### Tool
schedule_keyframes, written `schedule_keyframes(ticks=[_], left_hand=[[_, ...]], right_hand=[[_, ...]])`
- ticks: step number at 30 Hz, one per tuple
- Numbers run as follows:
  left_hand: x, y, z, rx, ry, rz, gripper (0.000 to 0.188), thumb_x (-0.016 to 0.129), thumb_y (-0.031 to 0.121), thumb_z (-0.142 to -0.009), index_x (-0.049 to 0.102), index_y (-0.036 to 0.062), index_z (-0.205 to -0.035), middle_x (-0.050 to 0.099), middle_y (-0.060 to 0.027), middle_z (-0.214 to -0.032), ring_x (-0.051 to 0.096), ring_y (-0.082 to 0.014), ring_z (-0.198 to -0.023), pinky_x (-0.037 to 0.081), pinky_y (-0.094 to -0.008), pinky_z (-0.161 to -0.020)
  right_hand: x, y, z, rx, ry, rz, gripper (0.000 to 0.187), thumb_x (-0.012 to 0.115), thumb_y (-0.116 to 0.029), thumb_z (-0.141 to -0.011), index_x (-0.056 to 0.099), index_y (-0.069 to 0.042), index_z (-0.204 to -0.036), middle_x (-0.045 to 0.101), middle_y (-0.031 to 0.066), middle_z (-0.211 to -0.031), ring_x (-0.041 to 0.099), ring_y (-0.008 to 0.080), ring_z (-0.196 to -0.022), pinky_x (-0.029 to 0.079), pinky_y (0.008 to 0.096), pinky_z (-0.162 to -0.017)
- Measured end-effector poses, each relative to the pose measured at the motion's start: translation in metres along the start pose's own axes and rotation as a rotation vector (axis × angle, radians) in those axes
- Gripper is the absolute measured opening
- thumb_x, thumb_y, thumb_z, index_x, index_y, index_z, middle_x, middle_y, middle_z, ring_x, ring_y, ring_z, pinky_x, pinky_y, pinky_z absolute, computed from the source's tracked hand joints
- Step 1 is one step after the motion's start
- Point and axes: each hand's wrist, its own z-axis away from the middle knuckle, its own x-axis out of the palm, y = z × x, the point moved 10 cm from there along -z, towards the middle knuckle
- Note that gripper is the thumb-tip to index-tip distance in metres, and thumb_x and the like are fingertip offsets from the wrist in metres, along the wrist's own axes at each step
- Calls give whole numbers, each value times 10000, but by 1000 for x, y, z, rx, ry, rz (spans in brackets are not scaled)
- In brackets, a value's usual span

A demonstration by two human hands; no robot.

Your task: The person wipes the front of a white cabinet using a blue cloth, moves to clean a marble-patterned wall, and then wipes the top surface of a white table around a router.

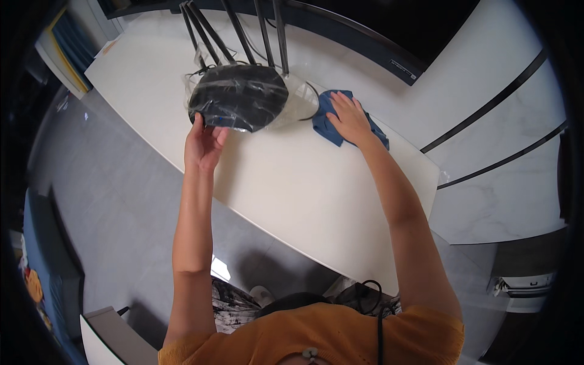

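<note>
My left hand [205, 141] is closed on the near left edge of a black router [240, 97], thumb on top and fingers beneath. Clear, crinkled plastic covers its rounded body, and several long dark antennas [238, 30] rise from its far side. The router's near edge appears raised off the white tabletop [286, 188]. To its right, a crumpled blue cloth [328, 129] lies on the same surface. My right hand [351, 118] rests flat on this cloth with fingers stretched out; part of the cloth shows past the wrist.
Behind the tabletop, a large dark screen [389, 30] spans the back. A thin dark cable [315, 97] curves between the router and the cloth. Marble-patterned panels [486, 128] stand on the right. Grey floor [121, 182] and a blue sofa [45, 261] are at left.
</note>
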Motion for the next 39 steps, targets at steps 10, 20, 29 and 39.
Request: schedule_keyframes(ticks=[10,20,29,39], left_hand=[[-10,9,-8,63,124,-79,304,496,290,-949,531,26,-1097,617,-116,-1011,642,-269,-900,566,-384,-773],[0,6,-1,22,162,-134,309,489,296,-953,529,32,-1108,607,-108,-1021,621,-264,-945,531,-404,-827],[3,13,4,39,182,-195,295,485,302,-954,540,42,-1082,607,-104,-1010,626,-253,-921,537,-407,-811],[12,21,-4,18,14,-39,248,526,255,-936,569,26,-1021,636,-130,-1022,634,-285,-954,547,-402,-821]], right_hand=[[-12,-59,82,29,-63,-89,485,512,-307,-877,482,-20,-1267,401,118,-1399,308,245,-1333,229,440,-1091],[-6,-166,58,-164,-74,-224,479,505,-355,-875,499,-98,-1280,391,128,-1404,284,272,-1341,195,457,-1099],[-44,-241,145,-330,-218,-353,540,574,-358,-820,498,-88,-1281,380,156,-1397,288,287,-1334,211,476,-1089],[-74,17,218,174,-118,-39,490,557,-120,-833,441,-7,-1295,352,138,-1425,296,320,-1332,245,476,-1069]])
